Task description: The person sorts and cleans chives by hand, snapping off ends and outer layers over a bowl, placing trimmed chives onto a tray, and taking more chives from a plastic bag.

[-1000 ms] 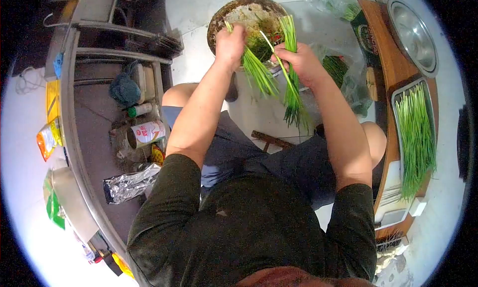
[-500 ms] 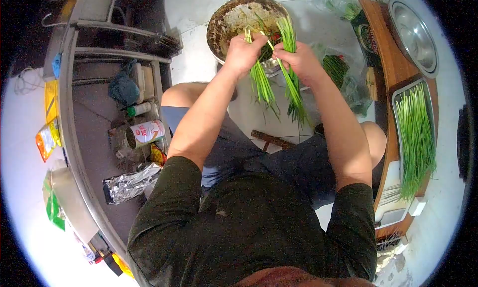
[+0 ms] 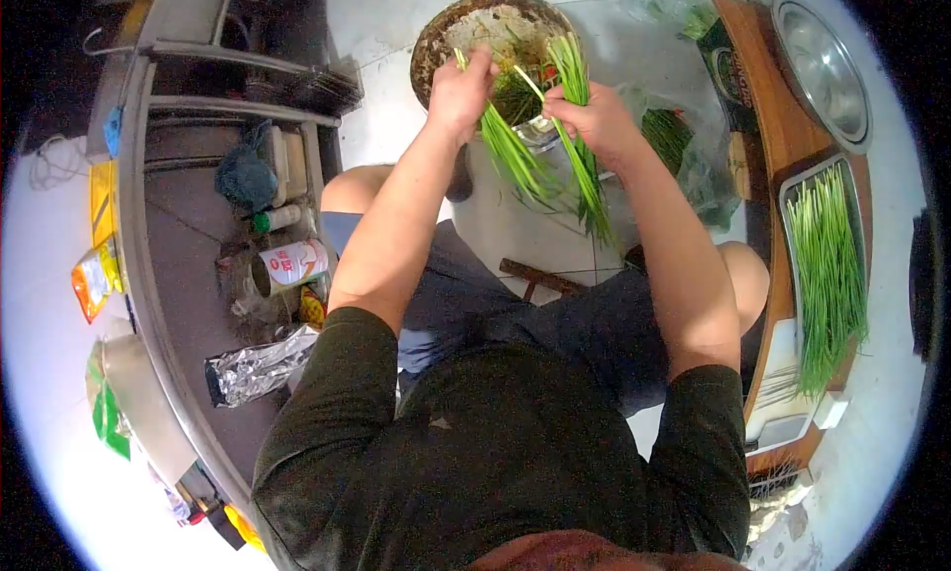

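My left hand (image 3: 463, 94) is closed around a bunch of garlic chives (image 3: 515, 161), pale ends up and green leaves hanging down. In my right hand (image 3: 592, 123) is a second bunch of chives (image 3: 572, 68). One pale stalk stands out from it toward the left, at my right thumb and fingers. Both hands are over the near side of a stained, rusty-looking round basin (image 3: 436, 38) on the floor. Green scraps lie inside the basin; the bunches and hands partly hide it.
On the right, a metal tray (image 3: 790, 197) of chives rests on a wooden surface (image 3: 748, 36) beside a steel bowl (image 3: 820, 71). Plastic bags and more greens (image 3: 667, 140) lie on the floor. A shelf at left holds a can (image 3: 293, 266) and crumpled foil (image 3: 265, 365).
My left hand has moved left and slightly up with its bunch, away from my right hand. The single stalk now shows clear of the left fingers. My right hand has barely moved.
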Available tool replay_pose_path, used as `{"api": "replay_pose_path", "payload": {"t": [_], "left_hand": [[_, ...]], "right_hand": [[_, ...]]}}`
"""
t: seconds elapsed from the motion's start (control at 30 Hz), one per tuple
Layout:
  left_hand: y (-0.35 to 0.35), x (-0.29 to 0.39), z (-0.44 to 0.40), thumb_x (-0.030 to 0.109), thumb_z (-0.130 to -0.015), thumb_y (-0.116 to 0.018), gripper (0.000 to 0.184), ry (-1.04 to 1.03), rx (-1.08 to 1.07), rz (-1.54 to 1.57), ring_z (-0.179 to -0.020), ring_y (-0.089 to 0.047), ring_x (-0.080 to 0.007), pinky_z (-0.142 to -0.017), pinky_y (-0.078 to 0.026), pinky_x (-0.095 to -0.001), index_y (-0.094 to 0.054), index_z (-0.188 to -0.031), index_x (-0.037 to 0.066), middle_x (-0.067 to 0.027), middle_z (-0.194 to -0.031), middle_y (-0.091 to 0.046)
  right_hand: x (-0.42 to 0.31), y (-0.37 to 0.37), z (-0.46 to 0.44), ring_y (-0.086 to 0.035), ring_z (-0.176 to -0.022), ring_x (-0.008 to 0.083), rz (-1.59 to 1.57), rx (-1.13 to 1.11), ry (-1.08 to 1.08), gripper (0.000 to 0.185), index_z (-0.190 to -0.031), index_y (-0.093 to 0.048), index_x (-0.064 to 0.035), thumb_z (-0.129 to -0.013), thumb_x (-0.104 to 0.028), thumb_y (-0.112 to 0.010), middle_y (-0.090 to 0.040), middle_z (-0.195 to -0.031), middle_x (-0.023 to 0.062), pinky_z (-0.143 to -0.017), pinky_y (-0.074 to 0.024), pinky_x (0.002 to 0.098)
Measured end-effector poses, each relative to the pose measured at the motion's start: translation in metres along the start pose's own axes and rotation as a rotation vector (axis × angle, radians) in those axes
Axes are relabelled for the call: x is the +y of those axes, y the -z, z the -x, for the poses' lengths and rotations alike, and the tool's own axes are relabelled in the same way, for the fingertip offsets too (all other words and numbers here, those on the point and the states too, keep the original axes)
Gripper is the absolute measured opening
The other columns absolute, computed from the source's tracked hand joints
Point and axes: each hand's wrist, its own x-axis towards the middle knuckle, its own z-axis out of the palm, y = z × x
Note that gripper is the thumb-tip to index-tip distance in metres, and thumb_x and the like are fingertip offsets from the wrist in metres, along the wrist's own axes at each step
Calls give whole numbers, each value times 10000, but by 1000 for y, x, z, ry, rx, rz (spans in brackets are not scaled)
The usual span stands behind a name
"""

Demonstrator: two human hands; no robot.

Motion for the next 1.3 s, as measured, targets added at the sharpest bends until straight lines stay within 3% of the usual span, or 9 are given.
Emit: {"api": "replay_pose_path", "payload": {"t": [0.2, 0.3, 0.4, 0.6, 0.83, 1.03, 1.3], "left_hand": [[-13, -4, 11, 175, -864, -655, 151, -101, -55, -72, -520, -443, -74, -464, -339, -245, -624, -793, 45, 24, -629, -527], [-11, -4, 6, 177, -865, -644, 163, -69, -19, 19, -519, -441, -75, -464, -336, -243, -612, -767, 51, 23, -629, -527], [-1, -5, -2, 210, -890, -638, 163, -23, -67, -7, -581, -465, -97, -543, -384, -255, -630, -850, 52, 17, -673, -532], [-9, -3, 11, 281, -921, -605, 272, 2, -40, 59, -538, -445, -75, -484, -341, -233, -603, -773, 53, 24, -627, -510], [-17, -8, 15, 280, -918, -608, 259, -85, -42, -95, -541, -444, -85, -494, -359, -244, -629, -830, 37, 22, -634, -511], [-8, -8, 8, 287, -932, -599, 246, 72, -49, 119, -631, -481, -120, -598, -409, -262, -635, -912, 44, 17, -693, -513], [-13, -14, 5, 276, -924, -589, 275, 4, 37, 67, -604, -478, -108, -568, -399, -256, -638, -910, 6, 7, -652, -506]], "right_hand": [[2, -1, -1, -493, -614, 75, 36, -15, -12, 169, -920, -631, -29, -808, -142, -689, -588, -728, 0, -564, -394, 242], [-1, -2, 2, -494, -617, 78, 84, 33, 10, 185, -930, -629, -28, -803, -145, -695, -589, -733, 2, -566, -393, 243], [-3, 1, 1, -494, -615, 80, 80, 20, -13, 199, -935, -626, -29, -797, -149, -703, -589, -737, 2, -564, -394, 246], [-1, -1, 0, -490, -606, 81, 65, 46, 5, 204, -941, -627, -39, -793, -149, -713, -579, -729, -4, -553, -391, 248], [4, 1, -2, -486, -604, 76, 105, 36, 46, 181, -924, -621, -48, -798, -142, -711, -577, -727, -12, -551, -390, 244], [1, 0, 2, -480, -600, 71, 40, 39, 13, 176, -924, -622, -53, -801, -144, -710, -565, -715, -23, -549, -386, 241], [5, -2, -1, -473, -596, 65, 55, 54, 16, 159, -926, -624, -55, -819, -149, -697, -559, -712, -30, -546, -382, 237]]}}
